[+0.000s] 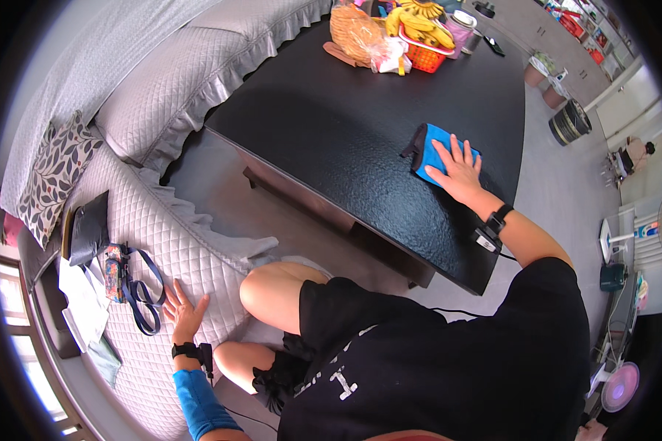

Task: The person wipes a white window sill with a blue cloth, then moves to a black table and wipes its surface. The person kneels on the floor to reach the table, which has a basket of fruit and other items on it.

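My right hand (457, 168) lies flat with spread fingers on a folded blue cloth with dark edging (431, 144). The cloth rests on the dark, glossy table (320, 149), near its right edge. On the other side, my left hand (185, 311) rests palm down on the quilted light sofa cover (209, 281), fingers apart, holding nothing. Just beyond its fingertips lies a small patterned bag (116, 273) with a looped blue strap (146, 322). A blue sleeve covers my left forearm, and each wrist bears a black band with a small device.
At the table's far end stand a red basket (426, 58) of bananas, a bagged food item (356, 33) and a lidded pink cup (460, 33). A dark bin (570, 122) stands on the floor beyond. A leaf-patterned cushion (58, 171) and papers (85, 300) lie on the sofa.
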Motion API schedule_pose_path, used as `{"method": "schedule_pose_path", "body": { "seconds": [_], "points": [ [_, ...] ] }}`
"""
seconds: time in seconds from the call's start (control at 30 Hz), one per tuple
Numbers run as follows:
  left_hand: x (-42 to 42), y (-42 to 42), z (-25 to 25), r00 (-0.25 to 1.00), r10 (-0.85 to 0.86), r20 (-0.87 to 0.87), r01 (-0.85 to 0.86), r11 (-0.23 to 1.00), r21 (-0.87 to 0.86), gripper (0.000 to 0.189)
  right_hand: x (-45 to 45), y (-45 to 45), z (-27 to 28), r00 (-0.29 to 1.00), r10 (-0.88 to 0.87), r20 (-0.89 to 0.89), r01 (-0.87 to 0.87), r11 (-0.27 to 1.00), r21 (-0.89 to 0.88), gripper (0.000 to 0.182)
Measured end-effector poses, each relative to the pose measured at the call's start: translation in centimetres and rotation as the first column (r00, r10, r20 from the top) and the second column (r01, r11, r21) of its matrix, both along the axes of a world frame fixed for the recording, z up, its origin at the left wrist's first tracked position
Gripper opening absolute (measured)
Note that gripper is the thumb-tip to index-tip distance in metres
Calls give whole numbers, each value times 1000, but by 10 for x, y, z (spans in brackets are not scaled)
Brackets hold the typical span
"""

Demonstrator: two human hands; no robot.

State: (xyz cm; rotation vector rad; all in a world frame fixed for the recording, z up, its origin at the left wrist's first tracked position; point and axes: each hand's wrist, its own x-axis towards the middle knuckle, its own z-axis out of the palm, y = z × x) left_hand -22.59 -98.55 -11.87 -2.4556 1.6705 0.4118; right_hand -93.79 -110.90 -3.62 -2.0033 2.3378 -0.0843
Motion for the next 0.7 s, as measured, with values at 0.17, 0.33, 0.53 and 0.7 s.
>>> {"method": "schedule_pose_path", "body": {
  "seconds": [0.17,0.33,0.53,0.7],
  "points": [
    [5,-5,11,997,27,-77,-17,993,118,131,64,-92,3,999,-28,34,28,999,26,82],
    [6,-10,11,996,22,-88,-7,985,172,136,121,-180,6,998,-26,65,23,999,42,82],
    [1,-15,21,990,37,-133,-8,977,213,142,183,-274,4,996,-21,91,16,998,63,85],
    [2,-16,19,989,44,-140,-9,970,244,142,224,-338,2,993,6,120,-15,997,71,89]
  ]
}}
